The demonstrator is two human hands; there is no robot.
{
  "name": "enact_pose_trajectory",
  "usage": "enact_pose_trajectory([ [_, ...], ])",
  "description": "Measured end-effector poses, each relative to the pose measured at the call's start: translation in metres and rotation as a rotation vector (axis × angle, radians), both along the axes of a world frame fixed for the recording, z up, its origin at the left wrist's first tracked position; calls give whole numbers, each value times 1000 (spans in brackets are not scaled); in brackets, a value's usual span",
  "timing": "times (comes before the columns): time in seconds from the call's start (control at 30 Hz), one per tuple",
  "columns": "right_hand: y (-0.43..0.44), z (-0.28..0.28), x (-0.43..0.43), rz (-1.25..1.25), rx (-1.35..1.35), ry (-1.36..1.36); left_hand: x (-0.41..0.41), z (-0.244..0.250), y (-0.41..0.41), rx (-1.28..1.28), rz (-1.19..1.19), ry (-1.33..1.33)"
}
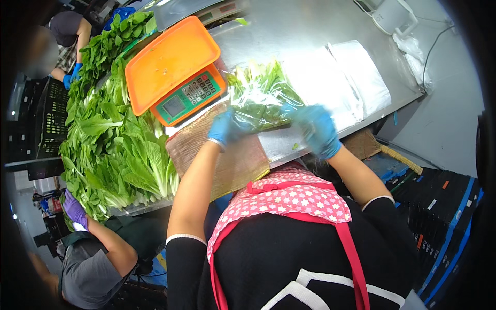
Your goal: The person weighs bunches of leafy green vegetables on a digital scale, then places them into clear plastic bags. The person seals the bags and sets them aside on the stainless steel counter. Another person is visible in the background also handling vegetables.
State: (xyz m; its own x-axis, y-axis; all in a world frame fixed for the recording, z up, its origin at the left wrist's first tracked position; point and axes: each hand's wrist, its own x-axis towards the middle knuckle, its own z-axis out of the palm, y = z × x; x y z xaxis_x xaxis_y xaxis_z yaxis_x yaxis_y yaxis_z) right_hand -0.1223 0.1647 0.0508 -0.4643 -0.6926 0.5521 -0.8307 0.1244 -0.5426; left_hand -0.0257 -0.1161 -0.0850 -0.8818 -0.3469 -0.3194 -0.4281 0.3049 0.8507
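A clear plastic bag [263,95] of leafy greens lies in front of me on the steel table, its pale stems pointing away from me. My left hand [225,126], in a blue glove, grips the bag's near left corner; its fingertips are blurred. At the bag's right side is my right hand [317,131], also blue-gloved and smeared by motion. Its fingers reach the plastic, but their grip is unclear. Under my left forearm a brownish mesh sack [217,162] covers the table edge. An orange digital scale [174,62] with a bare pan stands just beyond my left hand.
Loose greens [120,155] are heaped along the left side. White plastic bags [348,81] lie flat at right on the steel table [279,23]. One co-worker's purple-gloved hand [75,209] touches the heap; another's blue-gloved hand [71,77] is farther back. Black crates [434,217] are stacked lower right.
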Motion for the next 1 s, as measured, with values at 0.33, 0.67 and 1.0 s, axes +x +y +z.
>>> enact_pose_trajectory([
  [0.33,-88,-60,-100,-1,396,80,-3,92,12,-40,330,-116],
  [0.67,-81,-70,-137,-512,137,-235,-44,59,54,-702,-249,250],
  [1.0,-87,5,-50,10,-496,-1220,-44,83,55,115,70,386],
])
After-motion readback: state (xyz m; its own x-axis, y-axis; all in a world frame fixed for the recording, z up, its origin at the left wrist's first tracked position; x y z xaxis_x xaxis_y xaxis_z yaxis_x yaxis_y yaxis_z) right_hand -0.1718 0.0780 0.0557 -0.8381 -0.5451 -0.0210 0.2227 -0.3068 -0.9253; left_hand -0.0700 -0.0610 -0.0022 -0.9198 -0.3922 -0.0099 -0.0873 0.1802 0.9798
